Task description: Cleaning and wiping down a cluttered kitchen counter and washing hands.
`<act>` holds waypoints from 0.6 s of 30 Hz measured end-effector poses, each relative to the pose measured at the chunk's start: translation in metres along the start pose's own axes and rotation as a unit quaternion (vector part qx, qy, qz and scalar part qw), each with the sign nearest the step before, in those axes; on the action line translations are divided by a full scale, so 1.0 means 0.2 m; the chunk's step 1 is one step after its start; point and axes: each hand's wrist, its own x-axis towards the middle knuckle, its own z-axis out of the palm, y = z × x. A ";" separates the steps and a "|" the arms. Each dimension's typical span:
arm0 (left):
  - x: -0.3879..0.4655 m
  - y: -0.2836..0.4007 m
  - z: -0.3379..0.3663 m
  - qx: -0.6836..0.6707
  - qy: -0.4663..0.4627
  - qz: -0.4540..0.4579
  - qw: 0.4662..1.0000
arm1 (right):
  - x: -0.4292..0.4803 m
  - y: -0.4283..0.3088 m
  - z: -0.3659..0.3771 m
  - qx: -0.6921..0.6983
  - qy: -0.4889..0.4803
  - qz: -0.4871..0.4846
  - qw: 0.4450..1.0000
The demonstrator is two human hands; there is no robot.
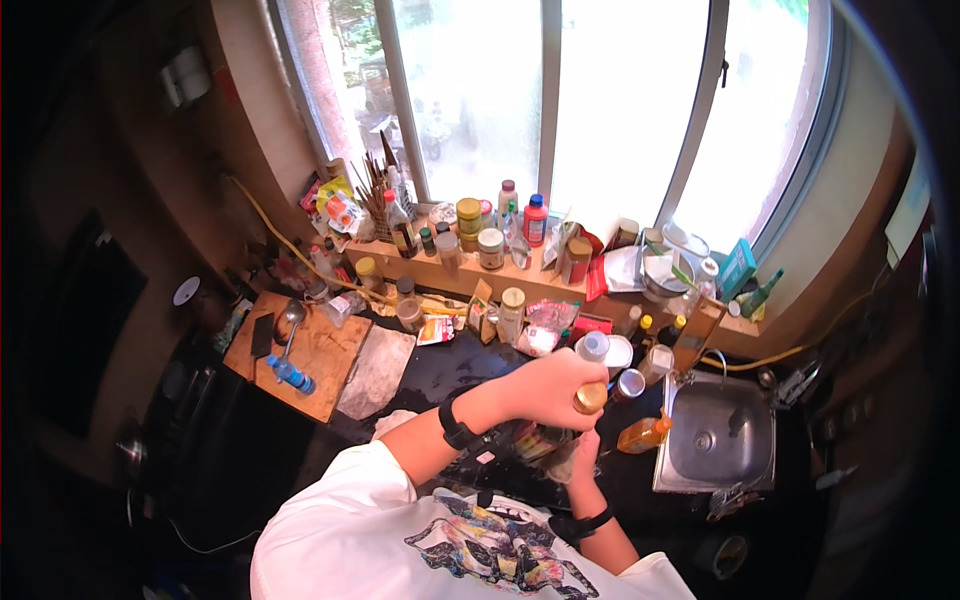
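Observation:
My left hand (551,386) grips the upper part of a dark glass bottle (536,441) just below its gold cap (591,397). The bottle is tilted, its labelled lower part pointing down and left. Below it, my right hand (585,456) holds a pale, grubby cloth (562,466) against the bottle; most of its fingers are hidden. Both wrists wear black bands. Close to my left hand stand a jar with a clear lid (594,345) and a jar with a whitish lid (631,383). An orange pump bottle (639,436) is to the right.
At the right is a steel sink (720,480). Jars, bottles and packets crowd the window sill (465,274) and the counter's back. At left, a wooden board (337,375) bears a ladle (295,311) and a blue-labelled plastic bottle (292,376); a stained cloth (379,367) lies beside it.

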 end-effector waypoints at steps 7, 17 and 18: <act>-0.14 -0.05 0.02 0.061 0.014 -0.099 0.993 | 0.07 -0.19 0.29 -0.108 -0.011 -0.143 0.984; -0.21 -0.04 -0.09 0.105 0.059 -0.076 0.990 | 0.06 -0.16 0.34 -0.211 -0.112 -0.144 0.960; -0.22 -0.04 -0.13 0.075 0.023 -0.056 0.995 | 0.08 -0.20 0.34 -0.194 -0.118 -0.078 0.971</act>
